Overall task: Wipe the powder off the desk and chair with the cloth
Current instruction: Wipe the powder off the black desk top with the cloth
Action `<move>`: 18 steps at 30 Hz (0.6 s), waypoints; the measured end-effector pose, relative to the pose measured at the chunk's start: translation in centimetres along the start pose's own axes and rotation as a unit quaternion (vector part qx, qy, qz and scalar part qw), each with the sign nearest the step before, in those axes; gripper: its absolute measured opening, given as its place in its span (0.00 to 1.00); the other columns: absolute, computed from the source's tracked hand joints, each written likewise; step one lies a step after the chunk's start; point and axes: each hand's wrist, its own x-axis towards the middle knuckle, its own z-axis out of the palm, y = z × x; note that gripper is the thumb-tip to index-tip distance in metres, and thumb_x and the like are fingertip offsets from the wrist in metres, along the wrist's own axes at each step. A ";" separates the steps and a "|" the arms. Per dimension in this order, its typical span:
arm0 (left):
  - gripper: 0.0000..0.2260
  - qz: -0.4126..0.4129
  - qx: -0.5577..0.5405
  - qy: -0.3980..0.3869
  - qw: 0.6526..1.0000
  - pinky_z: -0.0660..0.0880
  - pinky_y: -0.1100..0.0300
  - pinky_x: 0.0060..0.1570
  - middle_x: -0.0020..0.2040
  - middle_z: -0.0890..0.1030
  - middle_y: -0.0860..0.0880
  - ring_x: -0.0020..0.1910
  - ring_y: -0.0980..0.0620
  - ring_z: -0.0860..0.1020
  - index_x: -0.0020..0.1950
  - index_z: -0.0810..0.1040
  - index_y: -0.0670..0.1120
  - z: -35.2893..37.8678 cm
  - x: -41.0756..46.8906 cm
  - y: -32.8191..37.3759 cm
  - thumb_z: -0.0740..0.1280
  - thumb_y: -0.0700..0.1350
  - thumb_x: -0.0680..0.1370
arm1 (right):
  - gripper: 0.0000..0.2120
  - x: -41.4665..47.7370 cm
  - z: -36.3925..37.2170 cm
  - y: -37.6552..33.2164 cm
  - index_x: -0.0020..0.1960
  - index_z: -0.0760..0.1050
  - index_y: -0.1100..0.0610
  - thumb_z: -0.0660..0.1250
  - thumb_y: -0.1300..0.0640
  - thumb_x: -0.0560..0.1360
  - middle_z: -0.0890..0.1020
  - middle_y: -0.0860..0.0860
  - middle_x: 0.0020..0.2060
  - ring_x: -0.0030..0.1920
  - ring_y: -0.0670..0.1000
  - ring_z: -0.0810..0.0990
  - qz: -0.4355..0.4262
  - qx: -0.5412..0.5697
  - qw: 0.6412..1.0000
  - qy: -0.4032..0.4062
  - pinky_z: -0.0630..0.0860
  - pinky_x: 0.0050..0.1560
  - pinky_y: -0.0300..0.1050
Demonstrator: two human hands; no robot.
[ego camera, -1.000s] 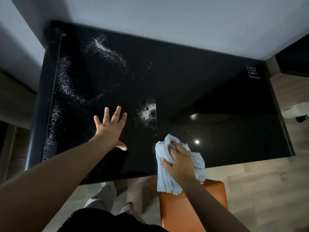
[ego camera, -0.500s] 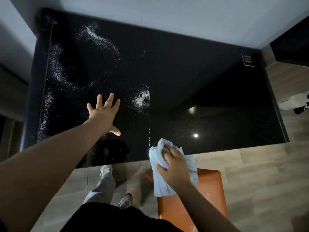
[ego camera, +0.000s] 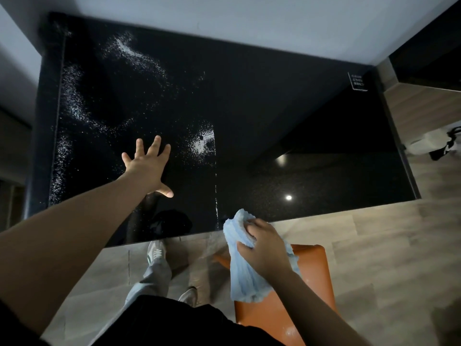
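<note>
One black desk [ego camera: 274,116] carries three patches of powder [ego camera: 71,108]: a band along its left edge, a streak at the far-left corner and a clump near the middle, with a thin line running to the near edge. The left hand [ego camera: 147,166] lies flat, fingers spread, between band and clump. Just off the near edge, the right hand [ego camera: 264,248] grips one bunched blue cloth [ego camera: 245,280] over one orange chair [ego camera: 311,268]

The glossy black worktop [ego camera: 299,121] carries white powder [ego camera: 202,143] scattered over its left half and a small label [ego camera: 358,81] at its far right corner.
</note>
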 end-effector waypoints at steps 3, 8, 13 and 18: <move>0.60 0.000 -0.003 -0.002 1.000 0.51 0.32 0.70 0.77 0.32 0.49 0.75 0.36 0.37 0.78 0.36 0.52 0.0 -0.1 -0.1 0.75 0.65 0.62 | 0.10 1.4 -2.0 -0.3 0.51 0.78 0.54 0.68 0.51 0.72 0.78 0.45 0.48 0.48 0.43 0.75 -0.003 0.016 0.999 0.046 0.72 0.53 0.38; 0.58 0.010 -0.002 -0.011 1.000 0.53 0.34 0.71 0.77 0.32 0.48 0.76 0.36 0.38 0.78 0.38 0.50 -0.1 -0.5 -0.4 0.74 0.66 0.64 | 0.14 6.2 -5.4 -2.0 0.57 0.79 0.55 0.69 0.53 0.72 0.78 0.46 0.56 0.54 0.46 0.75 0.021 0.053 0.993 0.106 0.71 0.59 0.43; 0.52 0.032 -0.070 -0.024 0.997 0.60 0.36 0.70 0.79 0.40 0.51 0.77 0.39 0.42 0.79 0.46 0.49 -2.2 -0.2 -1.2 0.72 0.65 0.67 | 0.08 12.1 -8.0 -5.1 0.49 0.78 0.56 0.69 0.54 0.71 0.77 0.45 0.51 0.49 0.47 0.74 -0.001 0.056 0.989 0.139 0.67 0.47 0.40; 0.48 0.060 -0.113 -0.017 0.992 0.60 0.46 0.73 0.79 0.47 0.50 0.78 0.43 0.47 0.79 0.48 0.49 -2.9 -0.4 -2.4 0.72 0.63 0.69 | 0.06 16.8 -10.3 -7.6 0.43 0.75 0.56 0.69 0.54 0.71 0.76 0.45 0.47 0.48 0.49 0.76 -0.026 0.081 0.986 0.142 0.71 0.46 0.43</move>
